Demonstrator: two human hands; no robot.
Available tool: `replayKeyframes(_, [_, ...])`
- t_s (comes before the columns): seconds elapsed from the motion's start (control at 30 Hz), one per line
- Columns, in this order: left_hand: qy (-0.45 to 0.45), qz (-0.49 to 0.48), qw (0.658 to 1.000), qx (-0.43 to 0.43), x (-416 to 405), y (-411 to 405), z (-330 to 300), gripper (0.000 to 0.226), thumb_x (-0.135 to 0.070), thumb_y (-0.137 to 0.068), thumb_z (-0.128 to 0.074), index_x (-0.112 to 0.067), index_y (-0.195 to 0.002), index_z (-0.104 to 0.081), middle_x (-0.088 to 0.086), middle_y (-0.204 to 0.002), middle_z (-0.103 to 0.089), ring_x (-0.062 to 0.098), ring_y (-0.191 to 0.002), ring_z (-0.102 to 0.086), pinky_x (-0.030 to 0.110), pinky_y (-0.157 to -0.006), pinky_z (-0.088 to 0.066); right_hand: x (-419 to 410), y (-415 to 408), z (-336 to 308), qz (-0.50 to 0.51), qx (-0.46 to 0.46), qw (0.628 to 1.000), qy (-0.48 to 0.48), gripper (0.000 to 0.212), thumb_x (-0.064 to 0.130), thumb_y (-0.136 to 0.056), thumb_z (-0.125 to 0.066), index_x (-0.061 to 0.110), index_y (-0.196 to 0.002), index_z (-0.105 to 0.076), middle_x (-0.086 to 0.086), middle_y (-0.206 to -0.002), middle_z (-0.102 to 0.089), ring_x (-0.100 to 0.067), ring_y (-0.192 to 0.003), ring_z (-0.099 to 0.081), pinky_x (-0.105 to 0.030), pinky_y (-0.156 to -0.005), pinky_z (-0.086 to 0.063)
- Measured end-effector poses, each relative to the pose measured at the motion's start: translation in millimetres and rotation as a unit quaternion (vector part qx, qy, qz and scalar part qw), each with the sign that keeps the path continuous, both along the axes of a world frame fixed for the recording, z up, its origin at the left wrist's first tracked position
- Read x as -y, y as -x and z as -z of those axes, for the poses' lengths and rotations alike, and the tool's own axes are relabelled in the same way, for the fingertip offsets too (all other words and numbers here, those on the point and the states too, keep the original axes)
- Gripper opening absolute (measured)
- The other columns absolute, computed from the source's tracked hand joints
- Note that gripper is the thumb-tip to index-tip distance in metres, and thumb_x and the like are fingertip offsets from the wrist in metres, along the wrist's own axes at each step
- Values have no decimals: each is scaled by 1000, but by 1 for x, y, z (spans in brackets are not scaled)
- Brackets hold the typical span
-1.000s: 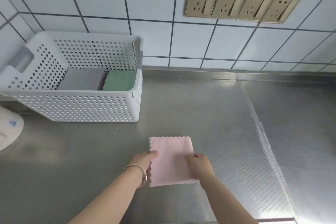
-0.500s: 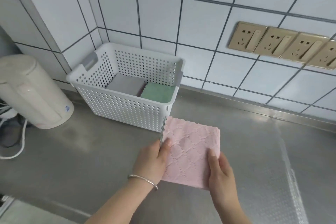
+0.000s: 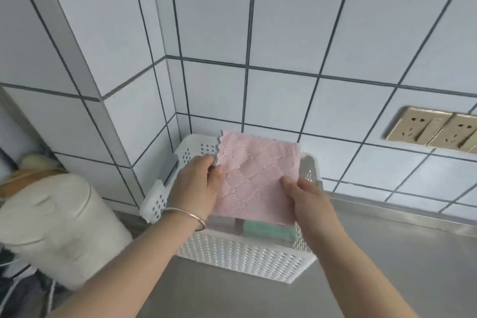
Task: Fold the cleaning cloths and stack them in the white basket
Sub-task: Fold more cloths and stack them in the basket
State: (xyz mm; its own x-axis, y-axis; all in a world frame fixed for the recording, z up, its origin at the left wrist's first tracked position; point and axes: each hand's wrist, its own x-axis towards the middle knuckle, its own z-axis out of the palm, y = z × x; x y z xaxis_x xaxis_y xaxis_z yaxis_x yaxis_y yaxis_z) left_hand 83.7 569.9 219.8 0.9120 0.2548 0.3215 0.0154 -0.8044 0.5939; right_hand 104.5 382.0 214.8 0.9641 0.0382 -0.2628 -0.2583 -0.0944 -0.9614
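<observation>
The folded pink cloth (image 3: 255, 178) is held flat just above the white basket (image 3: 245, 253) in the centre of the frame, covering most of the basket's opening; its scalloped left edge shows a grey-green underside. The left hand (image 3: 198, 186) pinches that left edge, thumb on top and fingers curled beneath; the right hand (image 3: 307, 201) grips the lower right corner, thumb pressed on the pink face, its other fingers hidden under the fabric. A thin metal bangle (image 3: 191, 217) circles the left wrist.

Under the pink cloth, only slivers of the basket's contents show: a green cloth (image 3: 268, 231) at lower right and a greyish cloth (image 3: 222, 224) to its left, with a dark strip between them that is too blurred to identify; how they are stacked cannot be told. The basket's perforated front wall is plain to see; its far rim is partly hidden by the cloth.

The basket stands on a steel worktop (image 3: 387, 266) in the corner of a white tiled wall (image 3: 284, 33) with dark grout. At lower left stands a cream-coloured appliance (image 3: 59, 235), its top blurred and its make unreadable; white cords (image 3: 15, 289) trail beside it, cut off by the frame edge. At the right edge, gold-toned wall sockets (image 3: 436, 128) are cropped; no lettering can be read on them.
</observation>
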Motion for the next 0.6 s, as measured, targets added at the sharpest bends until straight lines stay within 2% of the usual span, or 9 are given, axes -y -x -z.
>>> replayKeyframes(0.07, [-25, -8, 997, -77, -27, -34, 8, 29, -21, -93, -46, -21, -65, -35, -5, -64, -41, 24, -68, -50, 32, -56, -28, -22, -34, 13, -2, -60, 998, -6, 15, 24, -93, -54, 15, -92, -66, -1, -101, -68, -21, -92, -62, -40, -89, -50])
replayKeyframes(0.17, [-56, -19, 982, -182, -45, -77, 21, 2, -19, -93, -44, -18, -91, -44, 0, -78, -52, 24, -78, -53, 28, -65, -34, -50, -78, 40, 13, -118, 992, 31, 10, 17, -93, -53, 14, -87, -60, -6, -92, -61, -22, -87, -56, -33, -77, -47])
replayKeyframes(0.27, [-68, -26, 963, -260, -54, -100, 40, 13, -14, -93, -43, -14, -106, -41, 0, -79, -54, 20, -71, -49, 29, -68, -38, -65, -104, 66, 3, -210, 976, 61, 8, 11, -92, -54, 9, -98, -58, -9, -89, -57, -19, -75, -52, -28, -63, -43])
replayKeyframes(0.33, [-60, -19, 951, -304, -57, -111, 58, 16, -8, -89, -44, -12, -104, -41, 2, -81, -51, 21, -72, -49, 31, -67, -41, -71, -117, 85, -35, -225, 965, 131, 17, 11, -91, -55, 5, -107, -58, -12, -98, -58, -21, -80, -55, -29, -63, -47])
replayKeyframes(0.4, [-35, -40, 933, -356, -61, -119, 75, 7, -6, -84, -43, -10, -87, -48, 6, -77, -53, 22, -66, -49, 30, -62, -41, -75, -126, 99, -79, -237, 949, 190, 25, 13, -91, -56, 6, -114, -58, -10, -102, -58, -20, -85, -55, -26, -60, -48])
replayKeyframes(0.47, [10, -80, 926, -368, -63, -125, 89, 24, -15, -86, -43, -10, -63, -45, 5, -59, -46, 19, -53, -41, 27, -52, -30, -78, -130, 111, -101, -258, 935, 220, 23, 15, -91, -56, 8, -112, -58, -8, -99, -57, -17, -80, -54, -23, -56, -45])
replayKeyframes(0.5, [9, -87, 922, -377, -64, -126, 93, 27, -18, -87, -42, -10, -62, -47, 5, -58, -46, 19, -52, -40, 26, -51, -29, -80, -131, 117, -110, -268, 930, 225, 22, 15, -91, -56, 8, -111, -58, -8, -98, -57, -16, -78, -54, -23, -56, -45])
replayKeyframes(0.57, [30, -92, 906, -412, -67, -132, 102, 25, -19, -91, -39, -8, -80, -59, 10, -76, -58, 21, -65, -51, 27, -61, -38, -86, -133, 129, -131, -281, 921, 237, 26, 14, -91, -56, 6, -115, -58, -8, -94, -58, -16, -74, -54, -23, -57, -45])
replayKeyframes(0.6, [-10, -74, 899, -431, -68, -135, 105, 26, -17, -94, -38, -6, -97, -61, 13, -95, -63, 24, -80, -57, 29, -70, -42, -89, -134, 134, -140, -283, 917, 244, 28, 13, -91, -56, 5, -117, -57, -9, -93, -58, -16, -74, -55, -24, -58, -45])
